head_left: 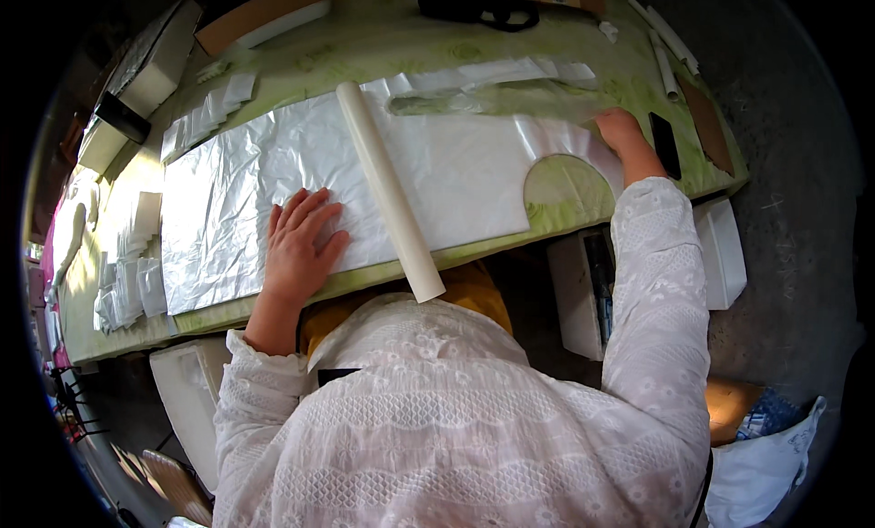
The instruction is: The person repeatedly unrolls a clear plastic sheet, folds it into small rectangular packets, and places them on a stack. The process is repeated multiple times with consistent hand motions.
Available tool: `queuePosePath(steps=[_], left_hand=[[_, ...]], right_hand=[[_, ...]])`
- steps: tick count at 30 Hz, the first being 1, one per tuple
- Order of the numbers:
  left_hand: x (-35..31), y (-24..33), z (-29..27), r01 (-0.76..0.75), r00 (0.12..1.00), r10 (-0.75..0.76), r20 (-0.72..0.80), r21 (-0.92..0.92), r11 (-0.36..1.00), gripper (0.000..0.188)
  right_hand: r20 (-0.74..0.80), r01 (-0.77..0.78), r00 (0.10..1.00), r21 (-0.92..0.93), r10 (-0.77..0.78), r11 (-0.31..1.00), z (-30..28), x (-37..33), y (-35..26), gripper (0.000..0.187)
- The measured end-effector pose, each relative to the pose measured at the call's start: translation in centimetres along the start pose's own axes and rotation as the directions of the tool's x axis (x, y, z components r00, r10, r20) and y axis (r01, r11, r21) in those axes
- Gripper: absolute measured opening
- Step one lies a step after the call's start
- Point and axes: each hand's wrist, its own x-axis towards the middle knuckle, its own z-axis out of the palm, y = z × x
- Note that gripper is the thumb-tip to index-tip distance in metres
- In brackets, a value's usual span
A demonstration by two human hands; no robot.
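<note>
A stack of thin, whitish plastic bags point(465, 177) with a rounded cut-out at its right end lies across the table. My left hand point(301, 241) rests palm down on the wrinkled left part of the bags, fingers slightly spread. At the right end my right hand point(626, 138) is closed on the strip of plastic bag beside the cut-out; its fingertips are partly hidden. A long cream-white tube point(387, 186) lies slantwise over the bags between my hands, its near end jutting past the table edge.
Folded white plastic pieces point(137, 255) lie in rows at the left. A black phone point(664, 145) and a brown cardboard piece point(707, 127) are beyond my right hand. Thin white rolls point(663, 65) lie at the far right. A cardboard box point(273, 16) and a black bag point(460, 0) stand at the back.
</note>
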Motion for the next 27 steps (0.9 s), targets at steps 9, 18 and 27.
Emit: queuePosePath(steps=[9,18,27], left_hand=[[-0.3,-0.1,0.0,-0.034,0.998,0.035,-0.049,0.024,0.999,0.040],[5.5,11.0,-1.1,-0.338,0.930,0.366,-0.015,-0.424,0.840,0.038],[11.4,14.8,5.8,-0.134,0.806,0.268,0.528,-0.278,0.951,0.029]], right_hand=[[-0.576,0.695,0.617,0.077,-0.537,0.715,2.0,-20.5,-10.5,0.024],[-0.468,0.606,0.765,0.755,-0.442,0.251,8.2,-34.4,-15.9,0.018],[-0.371,0.538,0.794,0.798,-0.481,0.272,10.6,-36.3,-14.6,0.016]])
